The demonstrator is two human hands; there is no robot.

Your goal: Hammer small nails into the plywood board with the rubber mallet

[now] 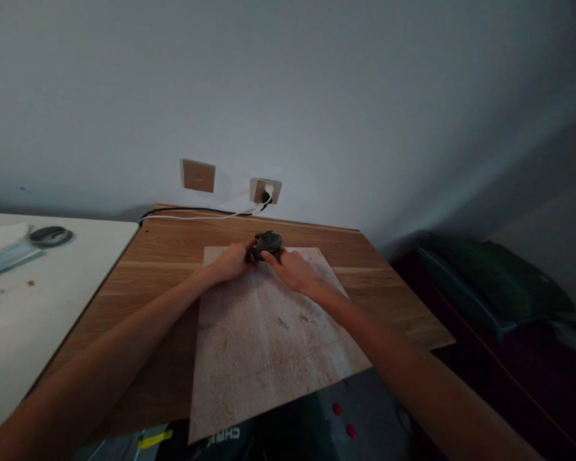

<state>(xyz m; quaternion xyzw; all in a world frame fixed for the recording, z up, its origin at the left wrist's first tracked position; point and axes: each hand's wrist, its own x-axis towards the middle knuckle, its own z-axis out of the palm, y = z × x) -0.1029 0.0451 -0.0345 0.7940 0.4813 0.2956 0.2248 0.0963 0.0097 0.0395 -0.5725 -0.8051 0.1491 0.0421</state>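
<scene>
Both my arms reach forward over a pale board [259, 333] lying on a wooden table [163, 256]. My left hand [233, 261] and my right hand [292, 269] close from either side on a small dark round object [269, 242] at the board's far edge. The fingers of both hands wrap or pinch against it. I cannot make out what the object is in the dim light. Two small pale bits [282, 322] lie on the board nearer to me.
A white table [38, 301] stands to the left with a dark round disc [50, 235] and papers on it. Wall sockets [265, 190] hold a white cable running left. A dark green seat [489, 282] is on the right. Floor clutter shows below the board.
</scene>
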